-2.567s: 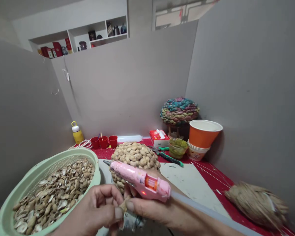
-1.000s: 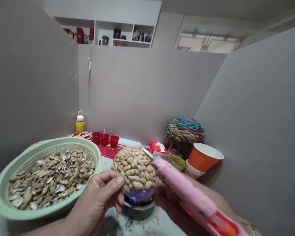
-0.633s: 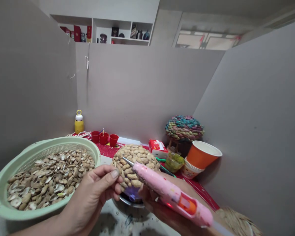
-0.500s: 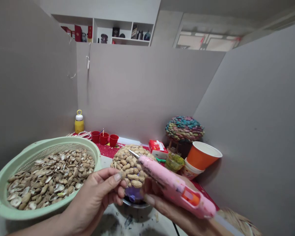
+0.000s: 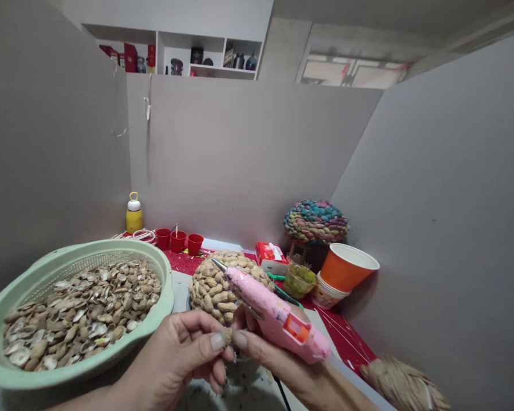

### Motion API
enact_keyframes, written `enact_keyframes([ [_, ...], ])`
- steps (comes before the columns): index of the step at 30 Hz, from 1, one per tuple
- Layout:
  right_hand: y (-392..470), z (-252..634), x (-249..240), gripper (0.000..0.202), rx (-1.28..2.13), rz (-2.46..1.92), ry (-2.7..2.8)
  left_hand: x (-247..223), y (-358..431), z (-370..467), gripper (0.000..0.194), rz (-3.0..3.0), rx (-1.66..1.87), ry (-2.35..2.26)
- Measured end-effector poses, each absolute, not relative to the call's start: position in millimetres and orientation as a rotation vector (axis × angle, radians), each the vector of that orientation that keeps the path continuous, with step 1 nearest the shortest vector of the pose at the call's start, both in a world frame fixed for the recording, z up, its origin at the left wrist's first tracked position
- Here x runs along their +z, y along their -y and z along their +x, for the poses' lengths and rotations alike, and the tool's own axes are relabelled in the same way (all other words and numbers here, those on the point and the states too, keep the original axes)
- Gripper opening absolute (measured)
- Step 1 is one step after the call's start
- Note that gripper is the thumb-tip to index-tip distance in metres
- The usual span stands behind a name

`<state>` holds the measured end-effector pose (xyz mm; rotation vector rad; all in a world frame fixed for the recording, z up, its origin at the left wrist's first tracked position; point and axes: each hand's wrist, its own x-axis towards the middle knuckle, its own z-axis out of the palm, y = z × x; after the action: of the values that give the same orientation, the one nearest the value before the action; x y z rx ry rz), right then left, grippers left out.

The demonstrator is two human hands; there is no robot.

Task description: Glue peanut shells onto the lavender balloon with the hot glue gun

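My left hand (image 5: 188,354) pinches a small peanut shell (image 5: 228,335) between thumb and fingertips. My right hand (image 5: 269,354) is closed around a pink hot glue gun (image 5: 274,308), its metal nozzle pointing up and left. The right thumb and finger also meet the shell from the other side. Right behind the hands stands a dome (image 5: 214,288) covered in peanut shells, partly hidden by the glue gun. To the left, a pale green colander (image 5: 168,297) holds many loose shell halves.
Behind stand red cups (image 5: 195,244), a yellow bottle (image 5: 134,220) and a tissue pack (image 5: 270,258). On the right are a plastic bowl (image 5: 300,281), an orange paper bucket (image 5: 346,268), a colourful woven dome (image 5: 316,221) and a straw bundle (image 5: 405,382). Grey partitions (image 5: 240,154) enclose the table.
My right hand has moved left with the glue gun, and its thumb now meets my left fingertips at the shell. Both hands are slightly lower, in front of the dome. The view has shifted slightly.
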<state>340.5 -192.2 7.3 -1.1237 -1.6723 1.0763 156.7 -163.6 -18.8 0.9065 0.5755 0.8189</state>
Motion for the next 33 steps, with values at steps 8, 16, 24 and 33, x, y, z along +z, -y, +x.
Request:
enact_keyframes([
  [8,185,341,4,0.037,1.202,-1.082,1.595,-23,160,157,0.036,1.030,0.852,-0.637],
  [16,183,353,2,0.034,1.153,-1.023,1.390,-26,155,151,0.010,1.393,1.258,-0.854],
  [24,184,340,-6,0.037,1.255,-1.014,1.446,-30,166,147,0.015,1.934,1.463,-0.645],
  [33,189,334,-6,0.030,1.095,-1.148,1.563,-28,161,148,0.024,2.141,1.528,-0.563],
])
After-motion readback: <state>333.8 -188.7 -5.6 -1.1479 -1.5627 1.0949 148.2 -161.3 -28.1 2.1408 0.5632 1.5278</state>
